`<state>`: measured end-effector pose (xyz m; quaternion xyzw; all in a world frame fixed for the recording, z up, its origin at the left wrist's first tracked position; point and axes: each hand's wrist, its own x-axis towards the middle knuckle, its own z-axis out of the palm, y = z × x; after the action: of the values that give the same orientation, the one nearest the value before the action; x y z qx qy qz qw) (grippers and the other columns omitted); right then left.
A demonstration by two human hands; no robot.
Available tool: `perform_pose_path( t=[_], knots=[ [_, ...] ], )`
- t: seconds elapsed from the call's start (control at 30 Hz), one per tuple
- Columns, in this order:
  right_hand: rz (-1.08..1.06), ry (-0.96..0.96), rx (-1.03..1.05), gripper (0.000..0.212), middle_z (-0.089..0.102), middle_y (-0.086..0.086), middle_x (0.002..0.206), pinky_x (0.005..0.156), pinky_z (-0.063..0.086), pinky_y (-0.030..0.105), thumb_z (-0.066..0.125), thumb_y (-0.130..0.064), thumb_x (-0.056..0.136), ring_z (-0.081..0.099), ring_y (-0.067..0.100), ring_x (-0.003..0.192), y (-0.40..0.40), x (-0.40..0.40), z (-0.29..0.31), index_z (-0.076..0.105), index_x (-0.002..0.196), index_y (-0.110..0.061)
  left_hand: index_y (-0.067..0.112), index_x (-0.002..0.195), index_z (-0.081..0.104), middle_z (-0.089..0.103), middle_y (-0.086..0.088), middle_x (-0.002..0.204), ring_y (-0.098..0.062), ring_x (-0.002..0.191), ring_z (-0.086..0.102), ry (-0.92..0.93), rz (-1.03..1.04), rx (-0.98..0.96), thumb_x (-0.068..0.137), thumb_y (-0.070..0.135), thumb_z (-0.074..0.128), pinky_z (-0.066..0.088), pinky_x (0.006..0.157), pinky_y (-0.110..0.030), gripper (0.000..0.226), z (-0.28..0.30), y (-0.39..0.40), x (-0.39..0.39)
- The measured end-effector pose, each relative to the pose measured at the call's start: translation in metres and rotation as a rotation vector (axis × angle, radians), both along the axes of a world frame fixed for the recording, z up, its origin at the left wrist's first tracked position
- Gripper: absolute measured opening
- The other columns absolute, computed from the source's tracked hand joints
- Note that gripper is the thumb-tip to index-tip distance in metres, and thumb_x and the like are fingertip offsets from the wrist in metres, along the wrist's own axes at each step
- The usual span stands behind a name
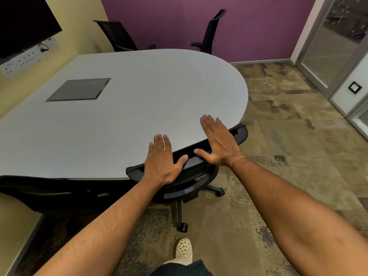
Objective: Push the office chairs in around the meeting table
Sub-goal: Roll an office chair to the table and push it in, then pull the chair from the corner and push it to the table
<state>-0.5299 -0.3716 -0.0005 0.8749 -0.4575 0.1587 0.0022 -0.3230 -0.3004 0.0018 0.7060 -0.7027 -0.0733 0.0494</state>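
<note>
At the lower left of the frame, a black mesh chair is tucked against the grey bench. At centre, the left hand and right hand are laid flat, fingers extended, on the backrest top of another office chair, pressed against the bench edge.

Both arms reach forward, nearly straight. The left hand and right hand lie flat, palms down, fingers extended, thumbs pointing toward each other.
</note>
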Motion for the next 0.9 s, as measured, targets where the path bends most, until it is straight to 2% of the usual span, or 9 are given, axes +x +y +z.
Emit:
perform_pose_path(
  t=[0.2, 0.37, 0.5, 0.9],
  knots=[
    [-0.088, -0.111, -0.05, 0.099, 0.015, 0.021, 0.16, 0.122, 0.006, 0.044, 0.039, -0.067, 0.082, 0.011, 0.032, 0.148, -0.012, -0.013, 0.017, 0.013, 0.153, -0.003, 0.007, 0.151, -0.012, -0.012, -0.013, 0.161, -0.022, 0.148, -0.014, 0.02, -0.114, -0.094, 0.09, 0.066, 0.018, -0.011, 0.119, -0.035, 0.09, 0.015, -0.031, -0.017],
    [-0.188, -0.071, -0.085, 0.098, 0.015, 0.021, 0.16, 0.121, 0.009, 0.047, 0.037, -0.068, 0.084, 0.012, 0.032, 0.148, -0.036, -0.039, 0.031, 0.013, 0.153, -0.002, 0.011, 0.15, -0.017, -0.015, -0.012, 0.161, -0.022, 0.148, -0.016, -0.027, -0.235, -0.146, 0.086, 0.069, 0.011, -0.009, 0.12, -0.037, 0.091, 0.027, -0.082, -0.034],
    [-0.262, -0.052, -0.108, 0.098, 0.017, 0.021, 0.159, 0.121, 0.011, 0.049, 0.036, -0.068, 0.084, 0.014, 0.033, 0.148, -0.056, -0.066, 0.042, 0.014, 0.153, -0.002, 0.011, 0.151, -0.016, -0.018, -0.01, 0.16, -0.022, 0.147, -0.017, -0.063, -0.318, -0.205, 0.084, 0.069, 0.008, -0.012, 0.119, -0.036, 0.091, 0.038, -0.128, -0.055],
    [-0.51, -0.043, -0.178, 0.097, 0.018, 0.021, 0.159, 0.121, 0.007, 0.046, 0.038, -0.066, 0.085, 0.013, 0.033, 0.148, -0.127, -0.148, 0.058, 0.013, 0.152, -0.002, 0.01, 0.153, -0.008, -0.01, -0.014, 0.162, -0.028, 0.149, -0.012, -0.08, -0.478, -0.375, 0.087, 0.071, 0.013, -0.011, 0.118, -0.041, 0.092, 0.05, -0.257, -0.15]
  ],
)
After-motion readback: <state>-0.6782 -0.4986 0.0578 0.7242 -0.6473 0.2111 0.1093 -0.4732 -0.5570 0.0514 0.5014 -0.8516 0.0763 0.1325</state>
